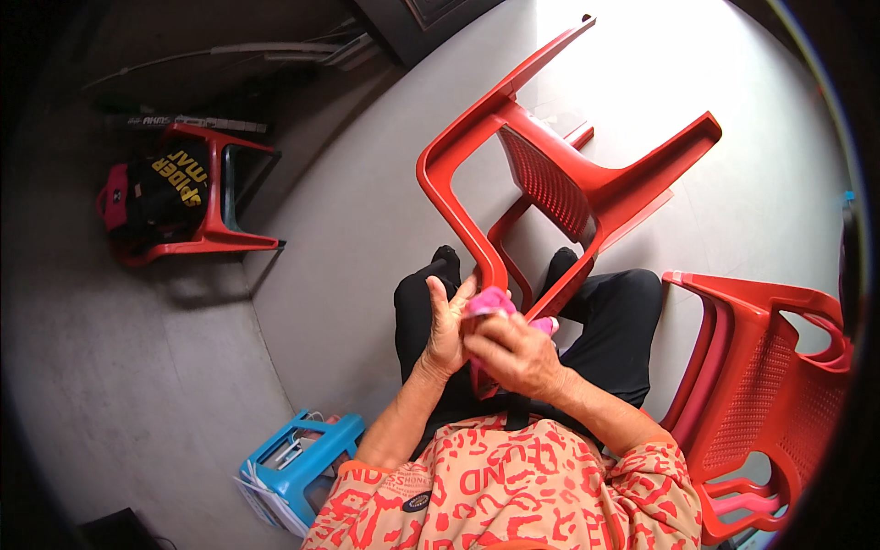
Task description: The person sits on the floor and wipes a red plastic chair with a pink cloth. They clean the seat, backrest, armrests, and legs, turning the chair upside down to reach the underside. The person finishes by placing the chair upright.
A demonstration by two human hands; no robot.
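A red plastic chair [550, 174] lies tipped over my lap, its legs pointing up and away. My left hand [446, 325] presses against the chair's near leg, fingers stretched upward. My right hand [513, 353] is closed around a bright pink cloth [492, 300], held against the same leg beside my left hand. Part of the cloth pokes out on the right of my fingers. My black trousers and dark shoes show below the chair.
A stack of red plastic chairs [770, 385] stands at my right. Another red chair [197, 202] with dark clothing on it sits against the wall at left. A blue plastic stool [298, 463] holding papers is at lower left. The floor is pale grey.
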